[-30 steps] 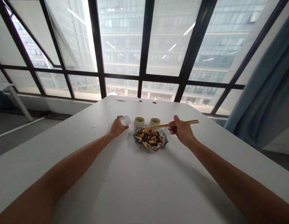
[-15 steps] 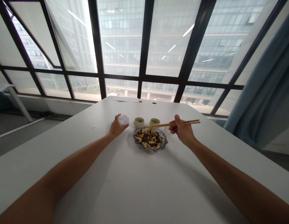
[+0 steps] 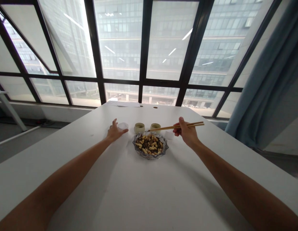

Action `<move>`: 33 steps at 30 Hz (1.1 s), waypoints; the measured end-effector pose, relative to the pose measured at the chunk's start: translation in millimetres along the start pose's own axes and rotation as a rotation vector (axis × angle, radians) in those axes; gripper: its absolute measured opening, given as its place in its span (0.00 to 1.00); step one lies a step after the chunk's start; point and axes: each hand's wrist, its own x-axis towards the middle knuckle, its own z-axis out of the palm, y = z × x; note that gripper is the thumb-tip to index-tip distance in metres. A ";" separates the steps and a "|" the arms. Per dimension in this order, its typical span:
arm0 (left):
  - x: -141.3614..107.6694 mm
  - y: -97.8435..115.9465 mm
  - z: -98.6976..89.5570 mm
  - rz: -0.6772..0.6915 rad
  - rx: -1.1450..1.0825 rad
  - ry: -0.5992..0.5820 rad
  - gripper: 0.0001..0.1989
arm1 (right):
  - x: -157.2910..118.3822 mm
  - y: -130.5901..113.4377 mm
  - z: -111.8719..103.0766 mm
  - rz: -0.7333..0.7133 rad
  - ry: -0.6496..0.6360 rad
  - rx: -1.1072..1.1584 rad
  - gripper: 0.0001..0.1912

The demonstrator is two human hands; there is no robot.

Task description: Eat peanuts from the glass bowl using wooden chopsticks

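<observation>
My right hand (image 3: 186,131) grips a pair of wooden chopsticks (image 3: 163,128) pointing left. Their tips are over the far rim of a clear, scalloped glass bowl (image 3: 151,156); whether they pinch anything is too small to tell. Peanuts in their shells (image 3: 152,148) and dark seeds fill that bowl. My left hand (image 3: 114,131) has its thumb and fingers spread apart beside a small translucent whitish cup (image 3: 123,126), with the thumb in front of it. Two pale green cups (image 3: 139,128) stand behind the bowl, the right one (image 3: 155,126) partly hidden by the chopsticks.
A pale, see-through piece (image 3: 169,135) lies between the bowl and my right hand. White paper (image 3: 125,104) rests at the far end of the white table (image 3: 139,192). Windows stand beyond, and a blue curtain (image 3: 257,89) hangs at the right.
The whitish cup was tilted up between my left fingers and now sits lower on the table, with the fingers spread beside it. The chopsticks stay above the bowl's far rim. The view has shifted slightly.
</observation>
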 end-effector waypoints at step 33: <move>64.3 82.4 33.9 0.358 0.384 -0.503 0.39 | 18.9 -11.1 -28.9 -0.109 0.128 -0.101 0.31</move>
